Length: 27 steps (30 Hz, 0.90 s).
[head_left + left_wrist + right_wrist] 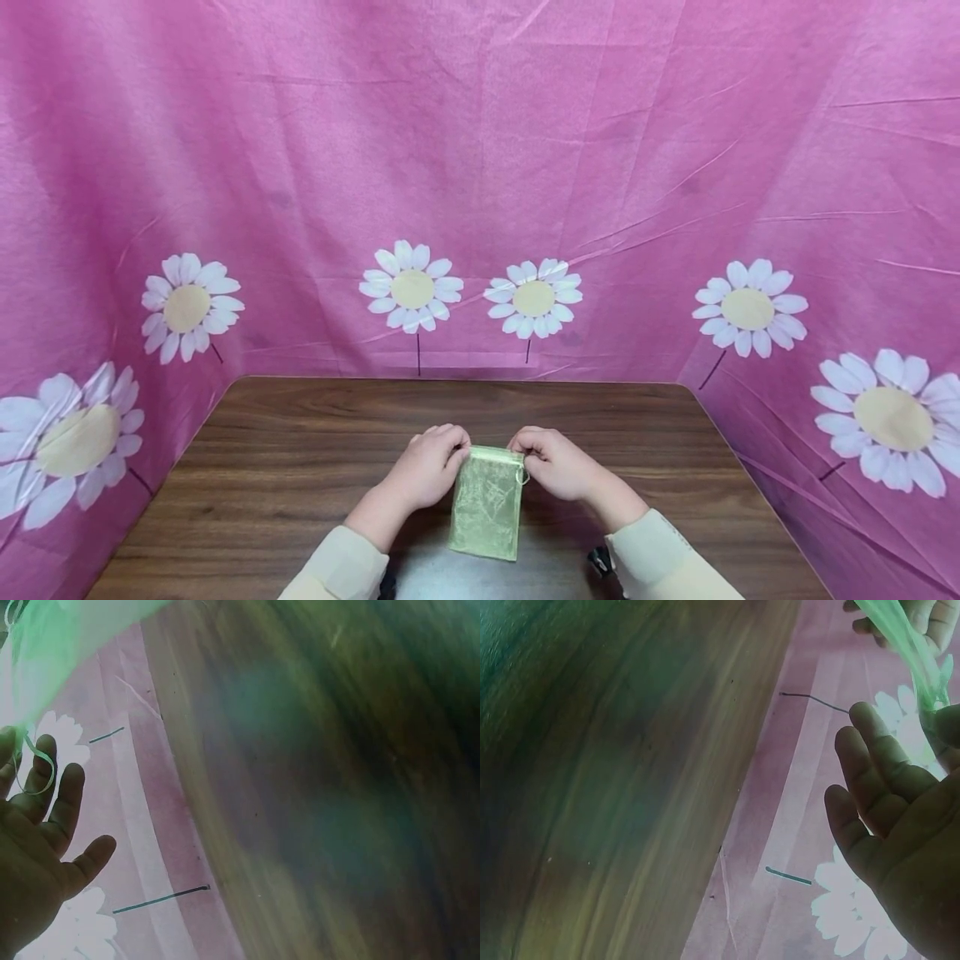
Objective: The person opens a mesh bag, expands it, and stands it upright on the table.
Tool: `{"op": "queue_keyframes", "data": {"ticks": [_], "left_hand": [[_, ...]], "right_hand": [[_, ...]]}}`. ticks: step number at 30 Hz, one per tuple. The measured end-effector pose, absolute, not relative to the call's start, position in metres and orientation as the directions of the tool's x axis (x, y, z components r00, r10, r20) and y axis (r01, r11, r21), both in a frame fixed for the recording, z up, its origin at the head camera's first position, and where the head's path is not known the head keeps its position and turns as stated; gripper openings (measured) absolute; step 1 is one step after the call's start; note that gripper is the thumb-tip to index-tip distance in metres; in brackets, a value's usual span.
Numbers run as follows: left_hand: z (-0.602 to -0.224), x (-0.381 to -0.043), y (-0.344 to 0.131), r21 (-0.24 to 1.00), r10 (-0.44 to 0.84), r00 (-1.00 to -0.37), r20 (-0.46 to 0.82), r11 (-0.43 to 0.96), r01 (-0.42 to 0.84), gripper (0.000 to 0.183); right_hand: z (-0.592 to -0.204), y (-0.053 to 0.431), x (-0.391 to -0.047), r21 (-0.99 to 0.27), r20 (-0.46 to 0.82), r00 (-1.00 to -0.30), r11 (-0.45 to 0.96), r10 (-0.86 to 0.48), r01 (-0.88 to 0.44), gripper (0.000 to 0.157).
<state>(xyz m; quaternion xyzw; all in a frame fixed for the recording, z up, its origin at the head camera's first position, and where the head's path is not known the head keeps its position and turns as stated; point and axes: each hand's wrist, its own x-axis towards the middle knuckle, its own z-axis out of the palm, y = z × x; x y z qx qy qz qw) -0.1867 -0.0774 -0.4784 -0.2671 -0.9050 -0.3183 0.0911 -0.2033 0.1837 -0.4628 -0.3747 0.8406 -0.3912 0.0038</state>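
Note:
A sheer light-green drawstring pouch (486,508) hangs between both hands in the head view, its gathered top edge uppermost. My left hand (429,465) pinches the pouch's top left corner between thumb and fingertip. At the opposite top corner my right hand (558,465) pinches the fabric beside a small drawstring loop (522,476). In the left wrist view another cord loop (49,771) dangles by the left hand (41,817), whose other fingers are spread. The right wrist view shows green fabric (922,656) rising from the right hand (900,802), its outer fingers loosely extended.
Beneath the hands lies a dark wood-grain table (285,450). A pink cloth (480,150) printed with white daisies hangs behind it and along both sides. Pale sleeves (341,567) cover the forearms, and a black object (600,561) sits under the right cuff.

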Motion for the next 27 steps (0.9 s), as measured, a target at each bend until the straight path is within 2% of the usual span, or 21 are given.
{"op": "queue_keyframes", "data": {"ticks": [5, 13, 19, 22, 27], "left_hand": [[-0.476, -0.185, -0.077, 0.523, 0.446, -0.827, 0.342, 0.641, 0.562, 0.010], [-0.477, -0.187, -0.077, 0.598, 0.489, -0.818, 0.303, 0.570, 0.563, 0.001], [-0.474, -0.188, -0.078, 0.579, 0.507, -0.810, 0.296, 0.579, 0.574, 0.020], [-0.472, -0.188, -0.078, 0.548, 0.510, -0.811, 0.288, 0.607, 0.576, 0.024], [-0.471, -0.186, -0.073, 0.538, 0.527, -0.803, 0.279, 0.607, 0.585, 0.024]], "right_hand": [[-0.465, 0.183, -0.204, -0.667, 0.263, -0.723, 0.421, -0.638, -0.615, 0.011], [-0.466, 0.183, -0.201, -0.720, 0.198, -0.754, 0.429, -0.626, -0.545, 0.009], [-0.459, 0.189, -0.201, -0.709, 0.142, -0.742, 0.456, -0.655, -0.538, 0.010], [-0.457, 0.192, -0.203, -0.665, 0.116, -0.725, 0.490, -0.679, -0.564, 0.012], [-0.454, 0.188, -0.206, -0.606, 0.142, -0.693, 0.492, -0.707, -0.625, 0.009]]}}
